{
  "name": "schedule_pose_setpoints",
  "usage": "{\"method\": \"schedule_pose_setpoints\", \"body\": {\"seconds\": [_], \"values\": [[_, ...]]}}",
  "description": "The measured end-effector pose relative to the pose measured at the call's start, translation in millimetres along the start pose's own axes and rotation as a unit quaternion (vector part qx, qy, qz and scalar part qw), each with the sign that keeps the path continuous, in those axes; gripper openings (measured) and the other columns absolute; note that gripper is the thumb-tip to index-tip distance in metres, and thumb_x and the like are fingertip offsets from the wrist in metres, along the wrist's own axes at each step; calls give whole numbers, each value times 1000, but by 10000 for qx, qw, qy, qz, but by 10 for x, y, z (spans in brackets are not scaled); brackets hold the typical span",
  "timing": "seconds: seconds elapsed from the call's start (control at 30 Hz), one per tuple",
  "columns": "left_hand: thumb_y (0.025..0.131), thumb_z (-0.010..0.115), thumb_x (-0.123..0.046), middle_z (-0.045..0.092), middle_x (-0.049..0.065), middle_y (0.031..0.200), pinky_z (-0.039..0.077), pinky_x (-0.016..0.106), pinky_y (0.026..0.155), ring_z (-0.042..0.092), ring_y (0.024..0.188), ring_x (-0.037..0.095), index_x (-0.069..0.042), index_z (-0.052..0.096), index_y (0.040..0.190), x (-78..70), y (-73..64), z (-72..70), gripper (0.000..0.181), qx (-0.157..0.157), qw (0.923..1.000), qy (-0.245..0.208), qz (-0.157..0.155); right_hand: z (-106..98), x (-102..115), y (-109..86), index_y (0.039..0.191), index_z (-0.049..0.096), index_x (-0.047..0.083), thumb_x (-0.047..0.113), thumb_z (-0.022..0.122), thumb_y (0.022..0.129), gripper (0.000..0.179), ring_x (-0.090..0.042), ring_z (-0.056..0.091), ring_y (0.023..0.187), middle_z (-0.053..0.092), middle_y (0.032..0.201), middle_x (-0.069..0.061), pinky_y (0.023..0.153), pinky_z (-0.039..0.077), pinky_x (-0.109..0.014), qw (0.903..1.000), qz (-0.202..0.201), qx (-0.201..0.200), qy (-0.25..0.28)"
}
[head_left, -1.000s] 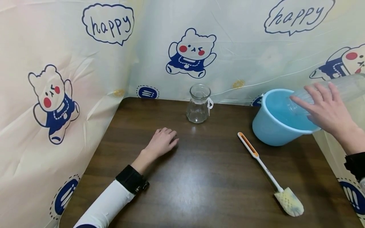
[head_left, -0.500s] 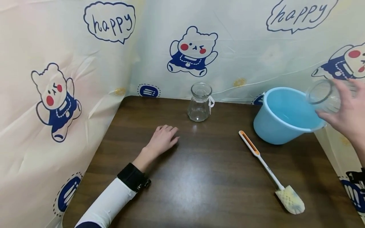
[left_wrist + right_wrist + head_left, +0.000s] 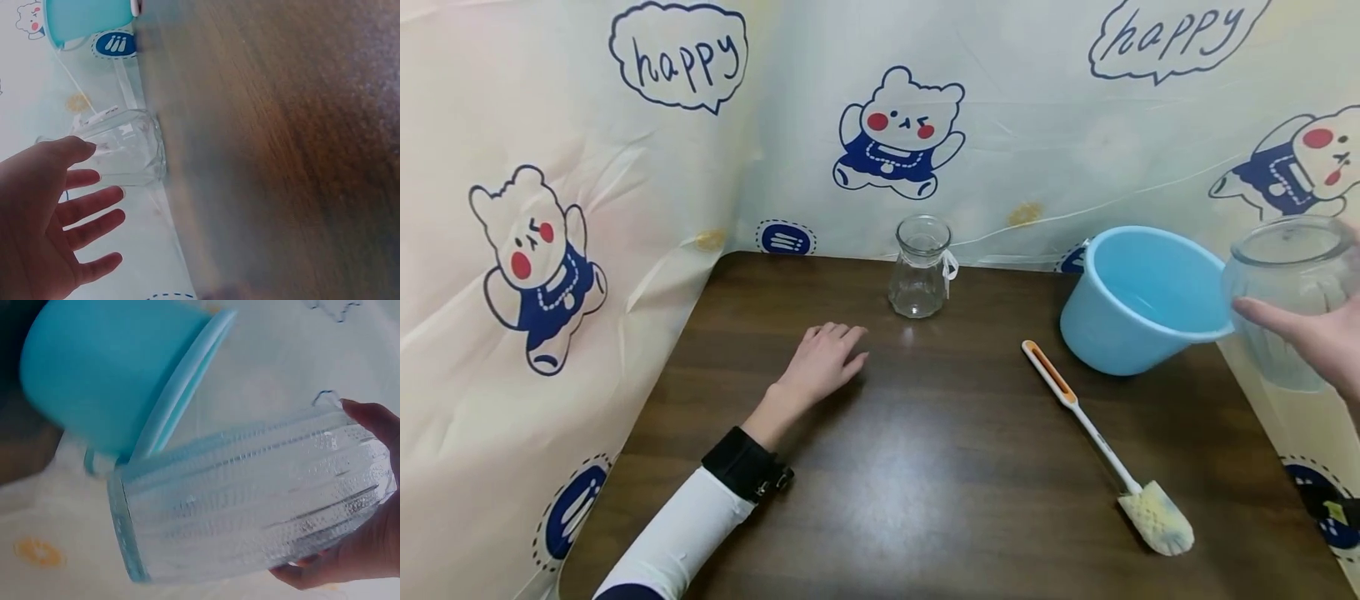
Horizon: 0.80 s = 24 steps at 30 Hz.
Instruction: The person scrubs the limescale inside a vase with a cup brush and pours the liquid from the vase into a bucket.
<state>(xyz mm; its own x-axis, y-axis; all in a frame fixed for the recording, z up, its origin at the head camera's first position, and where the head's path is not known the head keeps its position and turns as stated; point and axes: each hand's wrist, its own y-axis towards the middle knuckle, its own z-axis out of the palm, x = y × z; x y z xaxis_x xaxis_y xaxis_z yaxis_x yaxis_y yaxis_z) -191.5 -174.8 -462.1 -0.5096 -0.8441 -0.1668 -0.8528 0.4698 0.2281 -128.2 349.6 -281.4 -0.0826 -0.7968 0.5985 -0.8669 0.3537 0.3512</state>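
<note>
My right hand (image 3: 1326,346) grips a large clear glass vase (image 3: 1285,279) at the right edge of the head view, with its mouth upward. In the right wrist view the ribbed glass carries water droplets, and the thumb and fingers wrap one end. Just left of it stands a light blue bucket (image 3: 1093,325), its rim overlapped by the glass. My left hand (image 3: 820,362) is at the table's left half, palm down, holding nothing; its fingers are spread in the left wrist view. Beyond it stands a small clear glass vase (image 3: 917,287) with a white ribbon at its neck.
A bottle brush (image 3: 1105,446) with a white and orange handle and pale yellow sponge head lies diagonally on the right of the brown wooden table (image 3: 887,483). A printed cloth (image 3: 1022,125) hangs behind and along the left side.
My right hand has drawn the large vase away from over the bucket to its right and turned it from lying tilted to mouth upward. The left hand stays nearly in place.
</note>
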Motion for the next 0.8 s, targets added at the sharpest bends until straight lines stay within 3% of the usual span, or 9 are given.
{"method": "schedule_pose_setpoints", "body": {"seconds": [0.1,0.27,0.47,0.57,0.63,0.7,0.8], "values": [[95,57,-33,67,10,117,44,53,91,56,109,28,-10,61,128,-6,0,-8,40,23,10000,-24,12,31,89,-82,154,8,42,25,72,83,97,-40,4,143,8,162,-11,105,3,-77,9984,225,449,255],[96,56,-34,67,10,118,44,54,93,55,110,28,-9,61,128,-18,10,1,41,64,9999,-76,38,100,177,-140,154,7,40,25,72,84,97,-47,8,135,5,161,-13,98,12,-82,9917,106,1028,766],[96,55,-35,67,10,118,43,55,94,55,111,28,-10,60,128,-19,22,6,41,114,9999,51,25,223,351,-173,154,6,36,17,71,87,96,-39,13,130,7,157,-10,100,18,-79,9745,-54,1676,1492],[96,56,-35,67,10,117,43,55,94,55,110,28,-10,60,128,-15,23,6,41,132,9999,98,36,314,487,-175,155,10,34,14,72,86,94,-30,24,128,21,151,-7,103,36,-54,9686,-184,1843,1658],[96,56,-34,68,10,116,43,55,94,56,110,28,-10,60,128,-18,18,1,41,129,9999,106,32,393,580,-181,154,15,32,14,72,85,91,-24,34,123,29,145,-6,96,44,-29,9645,-328,1951,1746],[96,56,-34,68,10,116,43,55,94,56,110,28,-10,60,128,-24,10,-3,41,137,9998,111,22,480,662,-200,153,19,29,12,73,85,89,-17,44,116,36,141,-6,80,45,-10,9601,-486,2022,1868],[96,56,-34,68,10,117,43,55,95,56,110,28,-9,61,128,-34,-6,-13,41,184,9997,129,-4,642,779,-243,151,24,25,8,73,84,86,-14,50,112,40,136,-6,74,49,-6,9483,-597,2039,2359]]}}
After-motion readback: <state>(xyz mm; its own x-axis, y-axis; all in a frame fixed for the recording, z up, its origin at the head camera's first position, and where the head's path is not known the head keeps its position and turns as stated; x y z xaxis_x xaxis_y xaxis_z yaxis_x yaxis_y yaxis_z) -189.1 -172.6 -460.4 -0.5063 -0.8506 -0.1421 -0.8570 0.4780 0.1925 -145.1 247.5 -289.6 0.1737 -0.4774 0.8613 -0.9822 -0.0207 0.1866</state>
